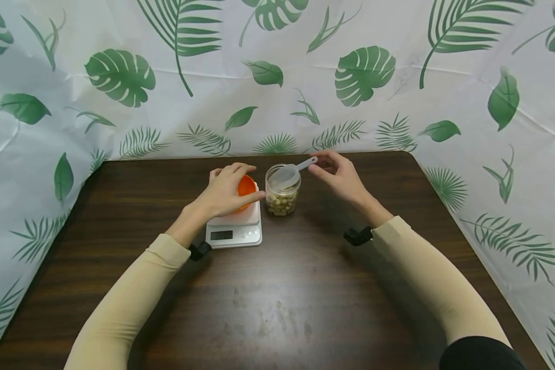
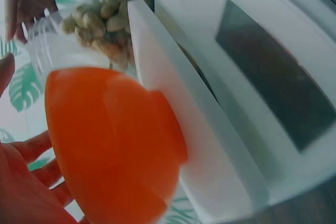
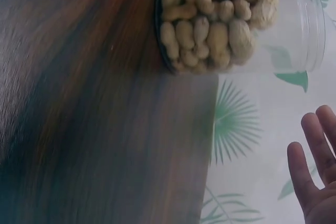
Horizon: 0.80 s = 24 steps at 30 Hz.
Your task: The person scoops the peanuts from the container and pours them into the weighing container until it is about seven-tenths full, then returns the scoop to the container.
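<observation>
By my spread left hand [image 1: 224, 190], the orange bowl [image 2: 110, 140] is already on the digital scale [image 1: 247, 236]; by my spread right hand [image 1: 339, 178], the scoop [image 1: 284, 177] and in-shell peanuts [image 3: 210, 30], seemingly not yet scooped.

A dark wood-grain table [image 1: 277, 298] bears a white scale [image 1: 246, 237] beside a peanut jar [image 1: 281, 204].
</observation>
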Tool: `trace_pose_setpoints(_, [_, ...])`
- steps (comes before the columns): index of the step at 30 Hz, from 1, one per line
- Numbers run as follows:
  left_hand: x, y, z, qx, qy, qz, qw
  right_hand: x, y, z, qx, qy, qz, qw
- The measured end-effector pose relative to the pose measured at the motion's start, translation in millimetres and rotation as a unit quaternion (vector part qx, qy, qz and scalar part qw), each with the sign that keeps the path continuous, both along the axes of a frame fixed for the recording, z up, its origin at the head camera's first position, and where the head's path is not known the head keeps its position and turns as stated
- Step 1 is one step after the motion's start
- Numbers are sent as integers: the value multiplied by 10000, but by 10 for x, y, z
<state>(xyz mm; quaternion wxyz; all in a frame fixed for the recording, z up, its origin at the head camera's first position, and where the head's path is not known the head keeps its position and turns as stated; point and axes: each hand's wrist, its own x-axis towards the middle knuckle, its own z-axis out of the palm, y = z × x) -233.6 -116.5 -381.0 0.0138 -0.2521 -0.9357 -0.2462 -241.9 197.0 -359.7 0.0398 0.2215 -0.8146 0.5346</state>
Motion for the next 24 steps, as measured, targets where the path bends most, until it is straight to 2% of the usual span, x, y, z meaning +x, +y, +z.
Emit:
trace_pose_setpoints(8, [-50,190,12,-274,-68,-171,9995,-64,-95,-53,-348,-152,220,9990])
trace_pose_setpoints(16, [-96,313,45,-296,-160,-226,9992,-278,-70,-341,-620,-106,327,9975])
trace_pose_setpoints(24, [-163,404,31,-226,-247,-268,9991,-299,-94,-368,-576,-169,476,9971])
